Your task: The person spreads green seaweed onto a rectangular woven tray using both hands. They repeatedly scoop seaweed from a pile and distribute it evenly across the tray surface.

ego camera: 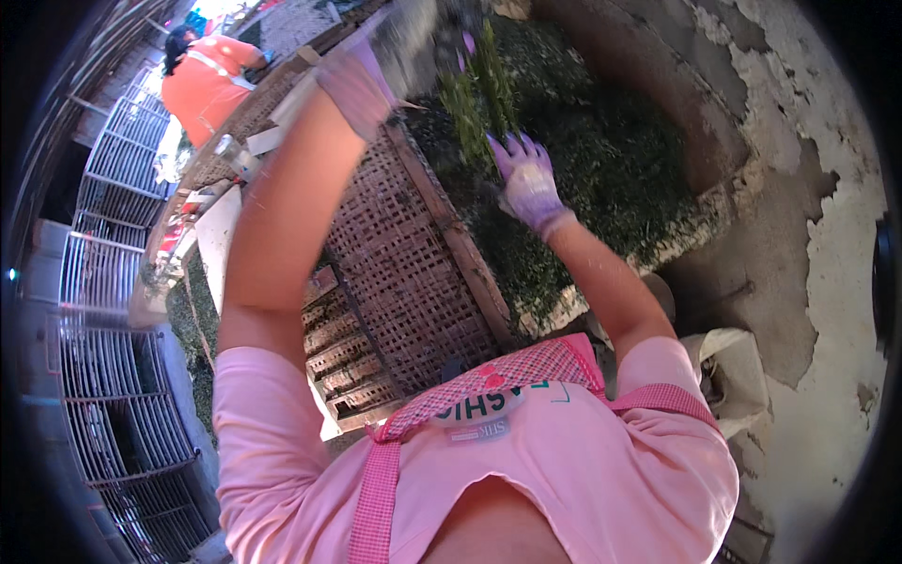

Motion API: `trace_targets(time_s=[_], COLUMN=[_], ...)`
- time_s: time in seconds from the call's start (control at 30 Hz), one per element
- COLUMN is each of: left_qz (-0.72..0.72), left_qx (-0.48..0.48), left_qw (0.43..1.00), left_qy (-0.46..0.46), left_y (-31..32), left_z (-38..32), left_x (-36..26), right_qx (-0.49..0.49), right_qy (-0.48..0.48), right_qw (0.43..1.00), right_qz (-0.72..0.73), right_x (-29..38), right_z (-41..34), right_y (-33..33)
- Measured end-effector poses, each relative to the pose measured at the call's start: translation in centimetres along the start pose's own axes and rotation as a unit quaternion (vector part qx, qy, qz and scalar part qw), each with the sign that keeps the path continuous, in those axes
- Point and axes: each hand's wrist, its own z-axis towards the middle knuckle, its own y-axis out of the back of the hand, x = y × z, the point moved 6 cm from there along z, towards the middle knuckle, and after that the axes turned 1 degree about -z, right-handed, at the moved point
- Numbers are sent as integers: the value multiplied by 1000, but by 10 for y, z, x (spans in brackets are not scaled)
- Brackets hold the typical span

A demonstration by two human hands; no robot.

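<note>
My left hand (358,86), in a pale purple glove, is raised at the upper middle and smeared by motion. Beside it is a blurred grey thing (412,42); whether the hand holds it cannot be told. My right hand (527,178), in a white and purple glove, has its fingers spread at the lower end of a green leafy bunch (479,95). Blur hides how the bunch is supported. Under the right hand lies a wide heap of dark green chopped leaves (606,169). A woven bamboo tray (405,247) with a wooden edge slopes between my arms.
A person in orange (208,81) works at the upper left by a woven surface. Metal racks (116,282) line the left side. A worn plastered wall (838,282) stands on the right. A whitish sack (740,381) sits near my right elbow.
</note>
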Motion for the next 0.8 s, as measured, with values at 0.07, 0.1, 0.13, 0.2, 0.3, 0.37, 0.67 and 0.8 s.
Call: trace_targets(time_s=[0.07, 0.1, 0.13, 0.2, 0.3, 0.37, 0.67, 0.8], left_qz=[196, 237, 303, 404, 507, 495, 533, 528], left_qx=[-35, -8, -8, -4, -28, -4, -54, -72], left_qw=[978, 967, 945, 899, 844, 843, 810, 809], left_qy=[-59, -94, -119, -169, -173, -209, -236, -247], left_y=[43, 38, 41, 37, 50, 32, 61, 73], left_z=[-16, 7, 9, 8, -8, 21, -1, -7], left_x=[-47, -52, -65, -89, -99, -88, -95, -94], right_qx=[-15, -32, -54, -60, 46, 29, 246, -159], right_qy=[4, -21, -22, -50, -55, -93, -151, 69], right_qw=[997, 999, 998, 997, 992, 992, 943, 742], right_qz=[79, 37, 19, -13, -106, -86, 163, 648], right_x=[32, 12, 15, 17, 44, 8, -68, 9], right_z=[-11, -22, -29, -43, -58, -87, -86, 53], right_y=[5, 7, 9, 8, -17, -46, -53, 111])
